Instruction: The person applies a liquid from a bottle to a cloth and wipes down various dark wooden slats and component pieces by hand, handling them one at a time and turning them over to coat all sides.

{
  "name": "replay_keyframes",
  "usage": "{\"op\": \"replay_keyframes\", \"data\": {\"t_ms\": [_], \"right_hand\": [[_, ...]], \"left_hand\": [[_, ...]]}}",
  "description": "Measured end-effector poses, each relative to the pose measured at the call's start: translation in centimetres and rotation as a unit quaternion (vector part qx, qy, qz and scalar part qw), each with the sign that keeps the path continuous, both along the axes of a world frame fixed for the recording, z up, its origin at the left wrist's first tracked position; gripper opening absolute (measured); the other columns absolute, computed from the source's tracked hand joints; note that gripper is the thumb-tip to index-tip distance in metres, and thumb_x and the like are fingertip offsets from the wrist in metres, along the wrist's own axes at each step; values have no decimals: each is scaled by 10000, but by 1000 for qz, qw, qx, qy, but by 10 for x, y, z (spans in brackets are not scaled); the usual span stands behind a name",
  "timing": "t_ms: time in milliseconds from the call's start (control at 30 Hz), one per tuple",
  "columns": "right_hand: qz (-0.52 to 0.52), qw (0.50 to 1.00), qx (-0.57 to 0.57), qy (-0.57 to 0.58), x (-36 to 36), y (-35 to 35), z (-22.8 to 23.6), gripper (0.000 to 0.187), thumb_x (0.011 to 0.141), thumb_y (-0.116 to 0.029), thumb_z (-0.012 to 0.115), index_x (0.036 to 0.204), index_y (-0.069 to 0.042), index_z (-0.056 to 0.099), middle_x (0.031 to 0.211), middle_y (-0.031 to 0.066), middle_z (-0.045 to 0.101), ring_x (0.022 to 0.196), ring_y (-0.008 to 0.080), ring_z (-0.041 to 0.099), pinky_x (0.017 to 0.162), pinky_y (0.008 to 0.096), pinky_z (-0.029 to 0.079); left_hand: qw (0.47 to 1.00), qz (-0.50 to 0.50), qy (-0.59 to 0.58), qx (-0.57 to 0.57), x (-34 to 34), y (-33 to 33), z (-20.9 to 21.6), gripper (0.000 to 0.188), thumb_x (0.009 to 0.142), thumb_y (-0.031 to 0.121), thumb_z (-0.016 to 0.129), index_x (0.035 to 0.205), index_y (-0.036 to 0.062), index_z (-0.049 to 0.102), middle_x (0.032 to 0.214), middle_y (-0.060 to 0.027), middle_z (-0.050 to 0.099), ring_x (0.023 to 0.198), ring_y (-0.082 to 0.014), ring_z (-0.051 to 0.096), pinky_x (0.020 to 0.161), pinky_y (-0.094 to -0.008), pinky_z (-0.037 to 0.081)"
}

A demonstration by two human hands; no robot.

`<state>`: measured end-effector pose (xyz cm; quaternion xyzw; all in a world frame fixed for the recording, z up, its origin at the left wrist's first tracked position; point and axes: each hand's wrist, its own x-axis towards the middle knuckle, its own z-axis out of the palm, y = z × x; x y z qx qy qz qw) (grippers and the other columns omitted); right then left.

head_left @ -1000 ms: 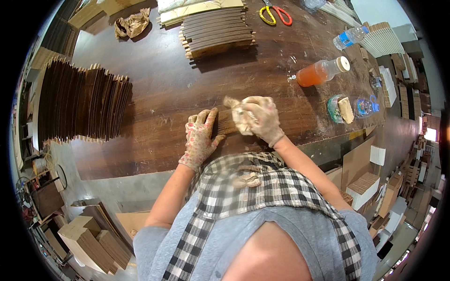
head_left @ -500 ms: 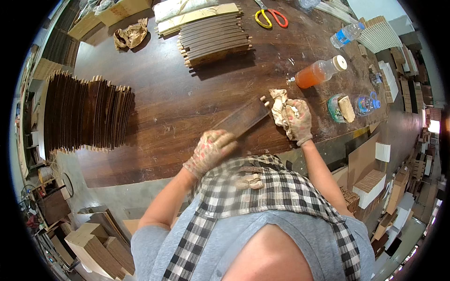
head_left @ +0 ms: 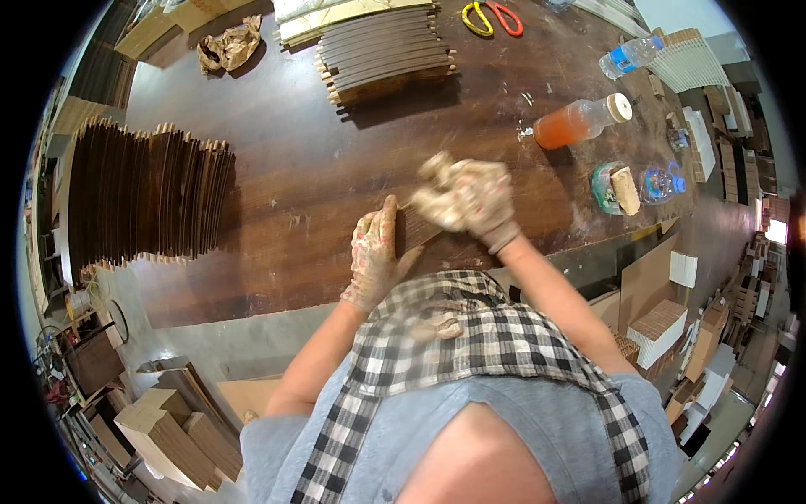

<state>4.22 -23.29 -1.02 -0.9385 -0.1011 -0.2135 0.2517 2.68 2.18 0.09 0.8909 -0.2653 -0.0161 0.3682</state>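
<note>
My left hand (head_left: 374,260), in a pale glove with red spots, holds a dark wooden slat (head_left: 420,228) near the table's front edge. Its fingers lie along the slat's left side, with the thumb at the near end. Over the far part of that slat is my right hand (head_left: 483,202), gloved alike and smeared by motion. It is closed round a crumpled cream rag (head_left: 438,168). Hand and rag hide much of the slat, including its far end.
Dark slats with pale pegs stand in a row (head_left: 147,197) at left. Another slat stack (head_left: 386,55) lies at the back, near crumpled brown paper (head_left: 231,46) and scissors (head_left: 493,18). At right are an orange-liquid bottle (head_left: 579,123), a cut-open container (head_left: 606,189) and water bottles (head_left: 630,57).
My right hand has moved left with the rag, from beside the slat's far end to over it. My left hand has turned more upright, and the slat has shifted toward me.
</note>
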Motion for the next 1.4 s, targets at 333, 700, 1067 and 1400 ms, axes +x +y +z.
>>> {"op": "replay_keyframes", "data": {"t_ms": [333,700,1067,1400], "right_hand": [[4,997,65,-29,-6,25,18,205,907,-302,674,996,-118,695,1139,66,659,1110,266,579,943,419,490],[-44,990,-126,-53,-6,3,28,157,889,-179,687,1009,-79,702,1111,107,651,1063,257,577,945,428,477],[14,994,-86,-65,19,17,44,212,851,-333,741,917,-143,677,1015,68,664,969,231,614,827,405,507],[-105,990,-94,4,35,-42,20,312,839,-370,690,985,-95,700,1010,111,655,1021,272,596,914,422,492]], "left_hand": [[998,-3,-3,60,11,-8,12,782,721,216,858,1400,25,519,1385,-146,522,1208,-375,482,1052,-492,418],[999,-14,-10,-32,12,0,2,943,738,210,854,1521,12,366,1364,-166,547,1191,-401,508,1045,-492,432],[998,-8,-19,-51,12,4,-3,1088,700,219,887,1566,-14,271,1296,-179,597,1134,-391,540,1000,-488,453],[998,-10,-19,-51,14,3,4,1064,636,128,881,1541,1,336,1289,-164,607,1167,-368,548,1016,-473,452]]}}
